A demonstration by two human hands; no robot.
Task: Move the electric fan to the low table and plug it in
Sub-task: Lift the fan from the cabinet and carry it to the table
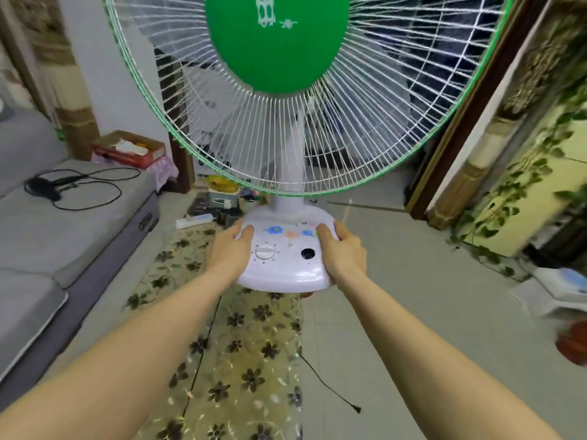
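I hold a white electric fan (pixel 286 268) upright by its oval base, in the air above the low table (pixel 241 360). The fan has a green hub and a green-rimmed wire cage that fills the upper view. My left hand (pixel 230 249) grips the base's left side and my right hand (pixel 343 250) grips its right side, thumbs on top. The table carries a flowered cloth under a glossy cover. The fan's black cord (pixel 330 389) hangs down over the table's right edge, its plug (pixel 357 409) loose above the floor. A white power strip (pixel 193 221) lies at the table's far end.
A grey sofa (pixel 57 249) runs along the left, with a black cable and device on it. Small items crowd the table's far end. A red box (pixel 127 149) sits behind the sofa. Trailing green plants (pixel 524 198) and a wooden door frame stand on the right. Tiled floor lies right of the table.
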